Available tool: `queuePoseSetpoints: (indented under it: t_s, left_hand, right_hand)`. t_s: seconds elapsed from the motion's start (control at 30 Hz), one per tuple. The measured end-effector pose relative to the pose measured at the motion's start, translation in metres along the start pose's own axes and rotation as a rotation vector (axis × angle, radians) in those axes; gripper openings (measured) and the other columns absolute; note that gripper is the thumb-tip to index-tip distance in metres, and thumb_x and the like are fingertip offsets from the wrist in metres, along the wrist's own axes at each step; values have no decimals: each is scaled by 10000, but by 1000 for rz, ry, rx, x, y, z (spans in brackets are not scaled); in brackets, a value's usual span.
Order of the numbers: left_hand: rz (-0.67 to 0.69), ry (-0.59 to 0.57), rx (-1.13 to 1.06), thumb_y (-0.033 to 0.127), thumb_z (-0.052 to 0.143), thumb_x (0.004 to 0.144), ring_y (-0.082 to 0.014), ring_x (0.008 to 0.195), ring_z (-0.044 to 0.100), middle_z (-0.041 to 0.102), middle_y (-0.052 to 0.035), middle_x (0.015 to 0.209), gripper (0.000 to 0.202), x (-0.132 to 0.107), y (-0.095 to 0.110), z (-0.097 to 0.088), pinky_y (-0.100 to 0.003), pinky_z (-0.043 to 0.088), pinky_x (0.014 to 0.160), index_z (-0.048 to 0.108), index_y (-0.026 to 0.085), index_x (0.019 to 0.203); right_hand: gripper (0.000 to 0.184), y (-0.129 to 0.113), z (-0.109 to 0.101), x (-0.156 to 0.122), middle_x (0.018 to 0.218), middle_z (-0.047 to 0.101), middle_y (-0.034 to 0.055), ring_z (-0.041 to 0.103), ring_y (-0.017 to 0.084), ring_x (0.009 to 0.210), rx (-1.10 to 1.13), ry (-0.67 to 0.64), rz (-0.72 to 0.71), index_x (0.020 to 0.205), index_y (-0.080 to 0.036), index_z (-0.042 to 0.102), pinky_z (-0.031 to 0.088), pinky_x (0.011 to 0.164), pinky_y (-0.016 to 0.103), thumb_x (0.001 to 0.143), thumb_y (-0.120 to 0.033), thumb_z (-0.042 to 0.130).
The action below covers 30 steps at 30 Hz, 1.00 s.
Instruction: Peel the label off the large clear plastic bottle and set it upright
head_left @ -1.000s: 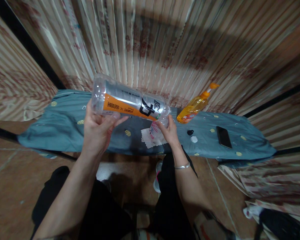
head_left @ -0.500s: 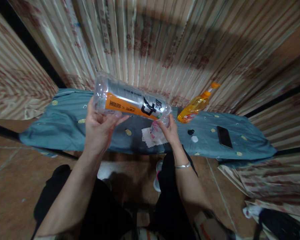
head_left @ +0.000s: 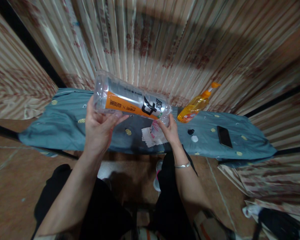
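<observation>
A large clear plastic bottle [head_left: 130, 101] with an orange and silver label lies almost level in the air, its mouth tipped down to the right. My left hand [head_left: 98, 128] grips its base end from below. My right hand [head_left: 168, 130] is closed round a small clear container [head_left: 155, 129] held right under the big bottle's mouth. Both are above a white paper [head_left: 150, 137] on a low table covered with a blue-green cloth [head_left: 65, 126].
An orange pump bottle [head_left: 193, 107] stands on the cloth to the right. Near it lie a black cap [head_left: 190, 132], a white cap [head_left: 194, 139] and a black phone [head_left: 224, 136]. Striped curtains hang behind the table. My knees are just under its front edge.
The big bottle has shifted very slightly up and to the right. Both hands keep their grip.
</observation>
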<state>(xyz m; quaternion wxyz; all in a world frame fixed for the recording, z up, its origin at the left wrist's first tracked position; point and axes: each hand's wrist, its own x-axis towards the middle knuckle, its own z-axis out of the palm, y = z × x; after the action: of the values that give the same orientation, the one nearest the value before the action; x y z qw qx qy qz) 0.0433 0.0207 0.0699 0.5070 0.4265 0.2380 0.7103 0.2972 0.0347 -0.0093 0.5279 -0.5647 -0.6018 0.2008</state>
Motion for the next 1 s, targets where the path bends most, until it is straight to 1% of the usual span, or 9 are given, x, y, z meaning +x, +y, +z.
queuePoseSetpoints:
  t_s: [0.17, 0.33, 0.47, 0.67, 0.87, 1.0]
  left_hand:
    - [8, -9, 25, 97, 903, 646, -179, 913, 729, 720, 18, 1060, 647, 0, 0, -1, -370, 702, 754, 619, 329, 1179]
    - [15, -6, 22, 100, 899, 645, -167, 897, 724, 717, 19, 1050, 647, 0, -1, 0, -357, 700, 744, 611, 322, 1180]
    - [6, 8, 38, 116, 908, 630, -165, 892, 718, 707, 14, 1062, 663, 0, 1, 1, -362, 699, 743, 597, 304, 1185]
    - [-16, 26, 41, 140, 930, 607, -172, 899, 715, 708, 10, 1061, 688, -1, 3, 3, -375, 698, 750, 592, 295, 1186]
    - [21, -4, 38, 108, 895, 658, -157, 859, 716, 721, 26, 1028, 630, 0, 0, 1, -372, 697, 757, 602, 320, 1174]
    - [23, -10, 51, 113, 887, 673, -164, 878, 719, 717, 25, 1051, 646, 0, -1, 0, -386, 698, 767, 582, 316, 1204]
  right_hand:
    - [544, 0, 0, 0, 1091, 716, 94, 651, 269, 1000, 1, -1, -11, 1203, -196, 598, 506, 925, 424, 824, -573, 698]
    - [552, 0, 0, 0, 1103, 713, 103, 650, 275, 1016, -11, 0, -16, 1211, -187, 588, 498, 936, 427, 832, -576, 687]
    - [535, 1, 0, 0, 1085, 716, 94, 650, 271, 1013, -14, -4, -16, 1210, -198, 590, 499, 935, 424, 837, -568, 686]
    - [557, -1, 0, 0, 1105, 709, 111, 651, 276, 1007, -15, -4, -5, 1210, -174, 591, 510, 913, 424, 832, -573, 681]
    - [557, -1, 0, 0, 1110, 704, 109, 646, 272, 1007, -10, -2, 6, 1211, -171, 593, 507, 921, 422, 828, -565, 685]
    - [545, 0, 0, 0, 1091, 707, 96, 641, 268, 1012, -15, 1, 6, 1207, -186, 595, 497, 941, 424, 826, -563, 689]
